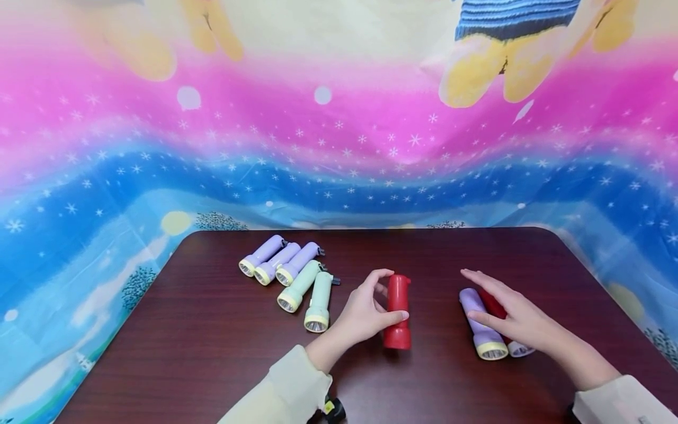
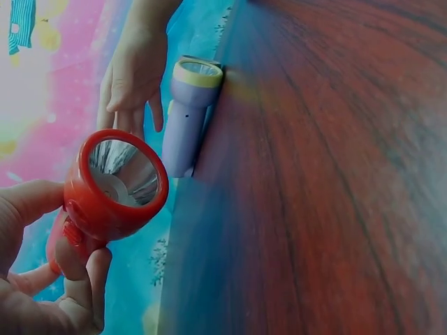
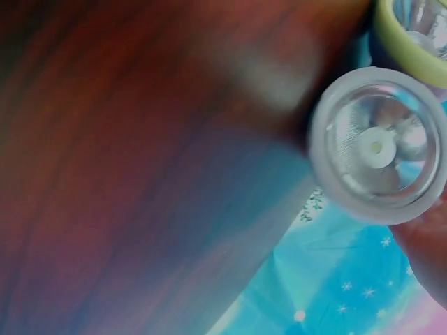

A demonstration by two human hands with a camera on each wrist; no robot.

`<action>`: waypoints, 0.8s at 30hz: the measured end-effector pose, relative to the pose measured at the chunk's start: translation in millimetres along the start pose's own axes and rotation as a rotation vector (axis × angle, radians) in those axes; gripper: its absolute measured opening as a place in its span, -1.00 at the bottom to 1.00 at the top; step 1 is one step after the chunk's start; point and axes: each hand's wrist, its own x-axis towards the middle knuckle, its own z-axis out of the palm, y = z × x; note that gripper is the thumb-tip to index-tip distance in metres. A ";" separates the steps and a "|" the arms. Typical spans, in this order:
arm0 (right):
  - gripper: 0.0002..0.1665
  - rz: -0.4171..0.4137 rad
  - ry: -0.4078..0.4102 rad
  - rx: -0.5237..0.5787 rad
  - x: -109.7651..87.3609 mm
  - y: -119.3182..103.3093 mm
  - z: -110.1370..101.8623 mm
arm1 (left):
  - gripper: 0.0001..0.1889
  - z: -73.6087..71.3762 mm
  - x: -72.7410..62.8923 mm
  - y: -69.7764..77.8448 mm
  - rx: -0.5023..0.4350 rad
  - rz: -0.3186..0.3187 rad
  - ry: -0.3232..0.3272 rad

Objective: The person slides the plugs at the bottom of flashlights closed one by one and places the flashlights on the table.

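My left hand (image 1: pixel 362 311) grips a red flashlight (image 1: pixel 398 294) between thumb and fingers above the middle of the table. In the left wrist view its lens end (image 2: pixel 126 174) faces the camera. Over at the right, my right hand (image 1: pixel 521 324) hovers with straight fingers above a purple flashlight (image 1: pixel 475 318) with a yellow rim. Beside that one lies another red flashlight (image 1: pixel 492 303), partly hidden under the hand. Its pale-rimmed lens (image 3: pixel 377 146) shows large in the right wrist view. Whether the right fingers touch either flashlight, I cannot tell.
Left of centre lie several flashlights: a purple group (image 1: pixel 278 262) and two mint green ones (image 1: pixel 319 300) nearer my left forearm. The dark wooden table (image 1: pixel 212 347) ends at a patterned cloth backdrop (image 1: pixel 339 141).
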 end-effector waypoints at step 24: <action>0.00 0.044 -0.114 0.009 -21.6 22.6 1.3 | -0.24 40.1 18.9 2.8 0.151 -0.031 -0.081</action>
